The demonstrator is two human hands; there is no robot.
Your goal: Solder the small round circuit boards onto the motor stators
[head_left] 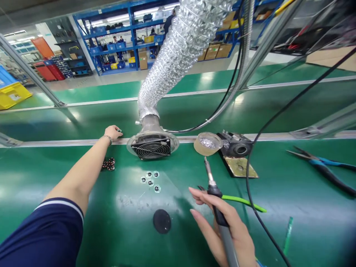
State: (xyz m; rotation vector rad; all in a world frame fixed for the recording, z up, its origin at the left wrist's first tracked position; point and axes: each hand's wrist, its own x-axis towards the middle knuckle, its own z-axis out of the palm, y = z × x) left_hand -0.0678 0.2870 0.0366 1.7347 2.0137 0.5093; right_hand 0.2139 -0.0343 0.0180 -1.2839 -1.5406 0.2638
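My left hand (pixel 112 132) reaches across to the far rail of the bench. Its fingertips pinch a small round piece (pixel 119 130), too small to make out fully. My right hand (pixel 236 226) holds a soldering iron (pixel 218 196) against the palm, thumb and forefinger partly apart. The iron's tip points at a round tub (pixel 207 144) with silvery material inside. Several small clear discs with dark centres (pixel 150 183) lie on the green mat. Dark round parts with copper-coloured spots (pixel 109 164) lie beside my left forearm, partly hidden by it.
A fume extractor fan (pixel 151 149) hangs on a silver duct (pixel 172 63). Right of the tub is a soldering iron stand (pixel 236 144) with a sponge (pixel 238 166). Blue-handled pliers (pixel 325 163), green-handled cutters (pixel 244 201) and a black disc (pixel 162 221) lie around. A black cable (pixel 260 131) crosses the right side.
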